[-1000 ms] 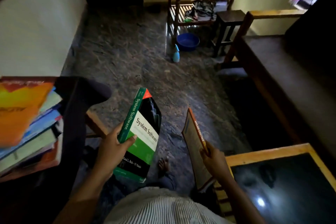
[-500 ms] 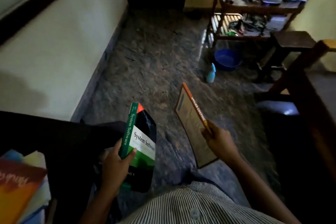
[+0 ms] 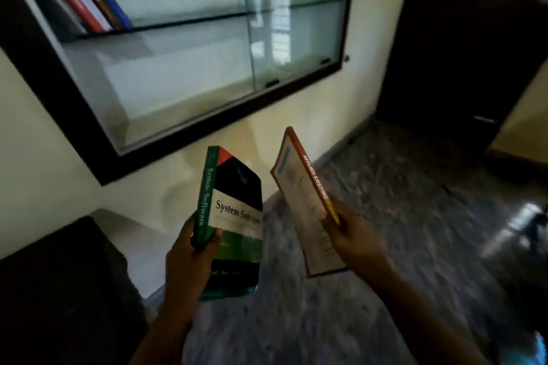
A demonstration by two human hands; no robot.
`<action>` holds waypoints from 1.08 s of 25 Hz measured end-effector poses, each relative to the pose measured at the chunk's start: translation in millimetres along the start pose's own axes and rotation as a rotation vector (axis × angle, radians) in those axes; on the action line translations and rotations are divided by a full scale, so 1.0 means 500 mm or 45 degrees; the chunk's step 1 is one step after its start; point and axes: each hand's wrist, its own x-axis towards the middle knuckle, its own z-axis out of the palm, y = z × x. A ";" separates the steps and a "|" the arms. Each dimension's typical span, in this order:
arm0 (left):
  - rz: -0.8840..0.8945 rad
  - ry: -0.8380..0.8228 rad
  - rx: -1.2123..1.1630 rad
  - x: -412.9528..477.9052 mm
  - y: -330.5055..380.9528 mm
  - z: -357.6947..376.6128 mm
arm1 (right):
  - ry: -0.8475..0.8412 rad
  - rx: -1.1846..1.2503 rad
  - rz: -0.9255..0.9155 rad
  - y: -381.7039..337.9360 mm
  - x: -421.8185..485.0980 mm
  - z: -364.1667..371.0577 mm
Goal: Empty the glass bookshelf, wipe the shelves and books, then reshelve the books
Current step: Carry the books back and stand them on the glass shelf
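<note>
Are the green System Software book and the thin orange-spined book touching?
Apart: head view shows floor between the green System Software book and the thin orange-spined book.

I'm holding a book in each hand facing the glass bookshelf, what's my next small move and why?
Probably raise the left hand and stand the System Software book beside the leaning books on the upper shelf: both hands are full, the right hand gripping the Applied Costing book, and that row has room.
</note>
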 end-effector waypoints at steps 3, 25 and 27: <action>0.030 0.245 -0.124 0.147 0.044 0.008 | -0.044 0.208 -0.298 -0.074 0.213 0.014; 0.882 1.244 -0.280 1.002 0.457 -0.089 | 0.379 0.956 -1.315 -0.622 1.041 0.110; 0.830 1.396 -0.241 1.055 0.433 -0.072 | 0.378 0.919 -1.414 -0.618 1.073 0.147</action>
